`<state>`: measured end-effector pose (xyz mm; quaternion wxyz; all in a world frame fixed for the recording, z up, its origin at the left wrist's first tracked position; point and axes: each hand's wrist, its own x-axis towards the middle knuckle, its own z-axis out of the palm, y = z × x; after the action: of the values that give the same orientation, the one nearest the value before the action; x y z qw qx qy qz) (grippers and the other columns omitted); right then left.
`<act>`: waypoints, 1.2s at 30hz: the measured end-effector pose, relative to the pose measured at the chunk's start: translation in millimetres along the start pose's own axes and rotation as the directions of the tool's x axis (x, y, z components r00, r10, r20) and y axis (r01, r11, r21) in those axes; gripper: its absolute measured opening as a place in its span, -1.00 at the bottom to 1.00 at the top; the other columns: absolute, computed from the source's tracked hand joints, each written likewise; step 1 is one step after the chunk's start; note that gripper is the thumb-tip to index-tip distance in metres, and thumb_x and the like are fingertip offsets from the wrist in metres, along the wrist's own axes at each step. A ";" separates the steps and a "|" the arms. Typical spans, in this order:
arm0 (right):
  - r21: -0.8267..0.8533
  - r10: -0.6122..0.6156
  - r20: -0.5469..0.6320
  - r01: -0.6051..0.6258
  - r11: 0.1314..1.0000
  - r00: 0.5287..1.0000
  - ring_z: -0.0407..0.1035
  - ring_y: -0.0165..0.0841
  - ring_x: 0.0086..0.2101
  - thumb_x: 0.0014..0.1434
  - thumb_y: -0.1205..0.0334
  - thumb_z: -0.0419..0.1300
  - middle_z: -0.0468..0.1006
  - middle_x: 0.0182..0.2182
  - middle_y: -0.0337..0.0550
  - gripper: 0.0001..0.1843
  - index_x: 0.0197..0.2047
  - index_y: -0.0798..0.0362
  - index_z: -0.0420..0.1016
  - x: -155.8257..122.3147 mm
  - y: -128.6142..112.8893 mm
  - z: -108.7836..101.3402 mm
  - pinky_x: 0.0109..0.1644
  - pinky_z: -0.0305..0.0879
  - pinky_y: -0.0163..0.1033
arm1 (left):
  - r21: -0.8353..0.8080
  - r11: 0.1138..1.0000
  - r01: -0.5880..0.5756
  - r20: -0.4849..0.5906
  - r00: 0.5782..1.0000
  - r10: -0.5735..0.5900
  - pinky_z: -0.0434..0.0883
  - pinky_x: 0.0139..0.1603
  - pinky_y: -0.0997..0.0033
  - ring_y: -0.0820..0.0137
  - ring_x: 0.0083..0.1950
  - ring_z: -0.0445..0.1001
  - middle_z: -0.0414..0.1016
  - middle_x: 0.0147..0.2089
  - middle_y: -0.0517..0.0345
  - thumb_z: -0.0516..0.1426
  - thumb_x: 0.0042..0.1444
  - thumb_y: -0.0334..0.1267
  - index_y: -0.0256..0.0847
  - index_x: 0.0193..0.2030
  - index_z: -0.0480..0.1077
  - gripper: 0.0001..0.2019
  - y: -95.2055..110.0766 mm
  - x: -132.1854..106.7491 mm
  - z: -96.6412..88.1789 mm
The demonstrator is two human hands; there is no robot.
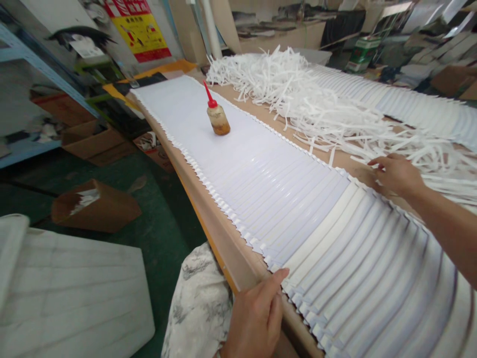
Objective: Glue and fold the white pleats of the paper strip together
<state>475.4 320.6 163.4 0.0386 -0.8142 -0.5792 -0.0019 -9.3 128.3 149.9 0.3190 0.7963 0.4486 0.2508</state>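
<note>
Long white strips lie side by side in a row on the table, overlapping toward the near right. My left hand is at the row's near edge. Its index finger is stretched out, with the tip touching the end of a cream-white strip; the other fingers are partly curled, and the thumb is hidden. Across the row, my right hand hovers by the far edge with fingers apart, close to a heap of loose narrow white strips. Nothing shows in its grasp. Farther along the row, a squeeze bottle with a red nozzle and brownish contents stands upright.
The brown table has an orange-edged side. More strips lie in a row beyond the heap. At left are a large white bin, a cardboard box on the green floor and blue shelving. A green tin stands behind.
</note>
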 end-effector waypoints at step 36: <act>0.266 -0.793 -0.007 0.765 0.586 0.609 0.40 -0.34 -0.39 0.31 0.48 0.03 0.47 -0.40 -0.22 -0.79 -0.23 -0.02 0.36 -267.7 -101.5 -19.9 -0.25 0.29 -0.23 | -0.371 0.911 0.183 0.117 0.982 -0.150 0.38 -0.27 0.36 0.39 -0.35 0.47 0.64 -0.12 0.08 0.15 0.35 -0.17 -0.23 0.25 0.47 -0.61 60.6 15.3 29.3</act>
<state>292.4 99.9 176.6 0.1001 -0.4650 -0.8741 0.0981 51.6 109.5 176.4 0.5062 0.6883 0.4438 0.2704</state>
